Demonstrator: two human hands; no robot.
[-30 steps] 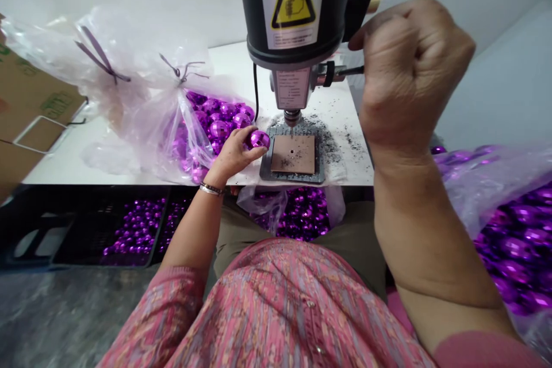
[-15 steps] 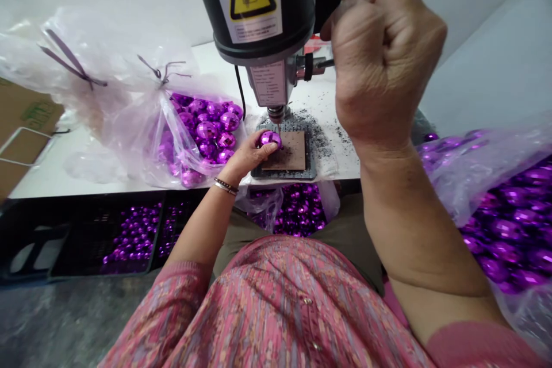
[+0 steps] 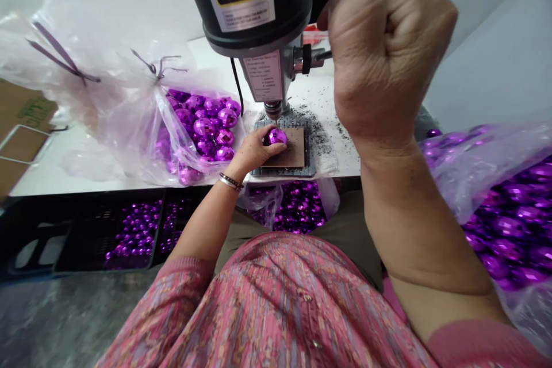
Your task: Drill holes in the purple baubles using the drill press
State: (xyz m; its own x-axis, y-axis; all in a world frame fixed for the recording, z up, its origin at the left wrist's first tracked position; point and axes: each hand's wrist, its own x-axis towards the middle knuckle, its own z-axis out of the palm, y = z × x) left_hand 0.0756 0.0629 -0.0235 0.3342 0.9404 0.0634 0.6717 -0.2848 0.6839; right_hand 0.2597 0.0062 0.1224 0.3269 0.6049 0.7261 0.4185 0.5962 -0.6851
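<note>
My left hand [image 3: 254, 150] is shut on a purple mirrored bauble [image 3: 276, 137], holding it on a brown board [image 3: 291, 148] set on a grey metal plate [image 3: 282, 168]. The drill bit [image 3: 275, 119] of a bench drill [image 3: 254, 6] points down at the bauble's top, but I cannot tell whether they touch. My right hand [image 3: 388, 46] is a raised fist, closed around the drill's feed lever [image 3: 321, 56], whose end is hidden in my fingers.
Dark drilling swarf lies around the plate on the white table [image 3: 211, 49]. A tied plastic bag of purple baubles [image 3: 202, 132] stands left of the drill. More baubles fill a black crate [image 3: 133, 230], a bag below the table [image 3: 293, 210] and a large bag [image 3: 504, 224] on my right.
My left hand has moved the bauble right, from the plate's left edge to beneath the drill bit. My right fist stays on the lever.
</note>
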